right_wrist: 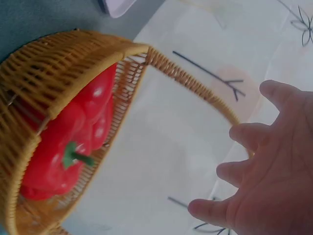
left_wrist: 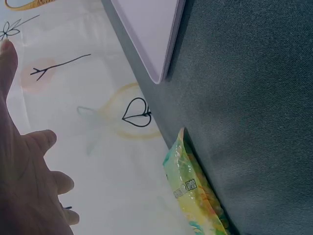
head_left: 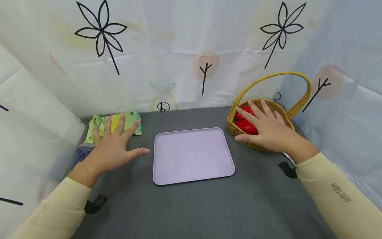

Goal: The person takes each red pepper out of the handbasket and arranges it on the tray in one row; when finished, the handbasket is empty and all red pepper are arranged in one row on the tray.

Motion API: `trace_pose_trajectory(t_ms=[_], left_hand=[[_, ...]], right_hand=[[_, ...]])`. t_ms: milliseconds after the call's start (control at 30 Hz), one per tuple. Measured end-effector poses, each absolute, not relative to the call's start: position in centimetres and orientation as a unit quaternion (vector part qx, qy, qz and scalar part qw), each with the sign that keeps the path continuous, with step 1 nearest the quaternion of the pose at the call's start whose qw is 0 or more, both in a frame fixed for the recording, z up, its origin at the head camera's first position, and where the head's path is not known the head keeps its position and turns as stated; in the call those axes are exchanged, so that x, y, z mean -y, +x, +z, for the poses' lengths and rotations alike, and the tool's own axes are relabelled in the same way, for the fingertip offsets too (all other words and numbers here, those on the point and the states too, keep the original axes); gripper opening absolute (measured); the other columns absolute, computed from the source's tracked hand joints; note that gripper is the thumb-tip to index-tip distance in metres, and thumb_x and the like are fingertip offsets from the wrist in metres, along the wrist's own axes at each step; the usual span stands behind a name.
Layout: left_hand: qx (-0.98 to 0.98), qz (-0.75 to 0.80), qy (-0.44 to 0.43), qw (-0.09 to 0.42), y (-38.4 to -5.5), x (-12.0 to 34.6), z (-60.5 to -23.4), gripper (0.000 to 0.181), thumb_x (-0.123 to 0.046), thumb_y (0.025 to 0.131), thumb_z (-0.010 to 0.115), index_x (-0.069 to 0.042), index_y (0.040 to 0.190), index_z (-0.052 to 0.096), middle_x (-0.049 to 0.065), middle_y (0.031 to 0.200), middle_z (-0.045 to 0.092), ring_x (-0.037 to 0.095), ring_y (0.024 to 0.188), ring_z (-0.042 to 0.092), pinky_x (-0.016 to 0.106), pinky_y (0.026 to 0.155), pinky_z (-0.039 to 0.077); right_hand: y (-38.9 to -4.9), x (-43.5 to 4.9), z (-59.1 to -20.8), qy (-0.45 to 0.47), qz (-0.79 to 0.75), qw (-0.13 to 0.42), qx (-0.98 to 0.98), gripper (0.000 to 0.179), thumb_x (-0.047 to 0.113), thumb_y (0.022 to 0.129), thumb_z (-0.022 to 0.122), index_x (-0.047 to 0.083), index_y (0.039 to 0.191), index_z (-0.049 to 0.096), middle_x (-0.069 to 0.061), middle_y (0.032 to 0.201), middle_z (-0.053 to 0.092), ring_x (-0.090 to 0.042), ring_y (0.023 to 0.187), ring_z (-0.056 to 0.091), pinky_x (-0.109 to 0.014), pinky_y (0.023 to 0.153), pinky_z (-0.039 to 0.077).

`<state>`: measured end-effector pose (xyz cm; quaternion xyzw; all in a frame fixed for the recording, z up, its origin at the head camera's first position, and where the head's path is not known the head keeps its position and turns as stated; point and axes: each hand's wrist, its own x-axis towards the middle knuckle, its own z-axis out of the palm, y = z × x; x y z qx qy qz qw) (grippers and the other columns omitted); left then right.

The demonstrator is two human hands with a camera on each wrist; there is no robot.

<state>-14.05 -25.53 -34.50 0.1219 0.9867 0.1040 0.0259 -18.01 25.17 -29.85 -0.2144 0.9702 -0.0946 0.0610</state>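
My left hand [head_left: 111, 151] is spread with straight fingers above the table's left side, holding nothing. Behind its fingertips lies a green and yellow plastic packet [head_left: 132, 120], which also shows in the left wrist view as a glossy packet [left_wrist: 195, 191] apart from the hand. On the right, my right hand [head_left: 270, 132] hovers over a woven basket [head_left: 231, 124] with fingers fanned out. Red bell peppers [right_wrist: 63, 147] sit inside the basket, one with a green stem showing; the hand partly covers them in the head view. A pale purple tray [head_left: 194, 156] lies flat between the hands.
A dark blue package [head_left: 83, 152] is partly hidden behind the left wrist. The basket's tall arched handle [head_left: 307, 84] rises at the back right. White printed curtains [head_left: 179, 76] enclose the grey table [head_left: 191, 209] at the back and sides.
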Motion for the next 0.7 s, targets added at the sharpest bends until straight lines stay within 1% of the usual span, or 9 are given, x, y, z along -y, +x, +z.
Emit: trace_pose_trajectory(t_ms=[133, 200, 267, 367, 433, 533, 567, 700], left_hand=[[-0.985, 0.118, 0.123, 0.017, -14.2, 25.9, -34.8, 0.107, -0.082, 0.096, 0.058, -0.027, 0.177, 0.014, 0.017, 0.178, -0.018, 0.051, 0.157, -0.027, 0.081, 0.108, -0.029], [-0.983, 0.132, 0.124, 0.009, -14.3, 26.1, -35.2, 0.106, -0.079, 0.098, 0.059, -0.027, 0.177, 0.014, 0.016, 0.179, -0.017, 0.051, 0.158, -0.025, 0.082, 0.108, -0.028], [-0.980, 0.154, 0.125, 0.004, -14.3, 26.3, -35.7, 0.104, -0.076, 0.099, 0.060, -0.026, 0.177, 0.014, 0.015, 0.180, -0.015, 0.051, 0.159, -0.023, 0.084, 0.109, -0.024], [-0.971, 0.203, 0.129, 0.001, -14.2, 26.7, -36.7, 0.100, -0.069, 0.102, 0.061, -0.026, 0.177, 0.012, 0.014, 0.180, -0.014, 0.052, 0.159, -0.019, 0.089, 0.109, -0.017], [-0.961, 0.242, 0.134, 0.000, -14.1, 26.9, -37.3, 0.097, -0.067, 0.105, 0.059, -0.027, 0.177, 0.009, 0.013, 0.180, -0.013, 0.052, 0.160, -0.017, 0.090, 0.109, -0.012], [-0.938, 0.315, 0.147, -0.009, -13.8, 27.2, -38.4, 0.091, -0.066, 0.108, 0.053, -0.027, 0.177, 0.007, 0.014, 0.180, -0.009, 0.052, 0.160, -0.013, 0.091, 0.109, -0.009], [-0.927, 0.340, 0.154, -0.016, -13.7, 27.2, -38.8, 0.090, -0.066, 0.109, 0.051, -0.027, 0.177, 0.008, 0.014, 0.181, -0.007, 0.052, 0.161, -0.011, 0.092, 0.109, -0.008], [-0.873, 0.450, 0.183, -0.035, -13.5, 27.0, -40.7, 0.082, -0.062, 0.113, 0.045, -0.026, 0.177, 0.010, 0.010, 0.182, 0.001, 0.045, 0.163, -0.003, 0.086, 0.116, -0.005]], right_hand=[[-18.3, -26.9, -30.1, -0.198, -0.136, 0.069, -0.968, 0.097, 0.066, 0.104, 0.060, 0.027, 0.177, 0.011, -0.014, 0.181, -0.005, -0.051, 0.161, -0.015, -0.090, 0.114, 0.004], [-18.3, -27.9, -30.4, -0.191, -0.170, 0.067, -0.964, 0.093, 0.061, 0.107, 0.059, 0.026, 0.177, 0.011, -0.014, 0.181, -0.005, -0.049, 0.161, -0.015, -0.091, 0.112, 0.003], [-18.5, -29.0, -30.7, -0.194, -0.214, 0.053, -0.956, 0.088, 0.054, 0.109, 0.058, 0.022, 0.177, 0.011, -0.017, 0.181, -0.003, -0.049, 0.161, -0.013, -0.090, 0.113, 0.001], [-18.7, -30.6, -31.3, -0.211, -0.290, 0.024, -0.933, 0.082, 0.048, 0.113, 0.053, 0.015, 0.177, 0.013, -0.021, 0.180, 0.002, -0.048, 0.163, -0.005, -0.085, 0.118, -0.001], [-18.8, -31.5, -31.9, -0.221, -0.343, 0.009, -0.913, 0.079, 0.046, 0.115, 0.048, 0.009, 0.176, 0.014, -0.024, 0.179, 0.006, -0.050, 0.162, -0.001, -0.081, 0.121, -0.003], [-18.9, -32.7, -33.0, -0.215, -0.412, 0.005, -0.885, 0.077, 0.047, 0.116, 0.042, 0.009, 0.176, 0.013, -0.023, 0.179, 0.007, -0.050, 0.162, 0.001, -0.081, 0.121, -0.004], [-18.8, -33.1, -33.4, -0.209, -0.431, 0.009, -0.878, 0.076, 0.048, 0.116, 0.041, 0.010, 0.176, 0.013, -0.024, 0.178, 0.008, -0.051, 0.161, 0.001, -0.083, 0.119, -0.004], [-18.8, -34.2, -34.9, -0.181, -0.473, 0.028, -0.862, 0.074, 0.048, 0.115, 0.039, 0.016, 0.177, 0.013, -0.026, 0.177, 0.012, -0.057, 0.158, 0.006, -0.090, 0.114, 0.005]])
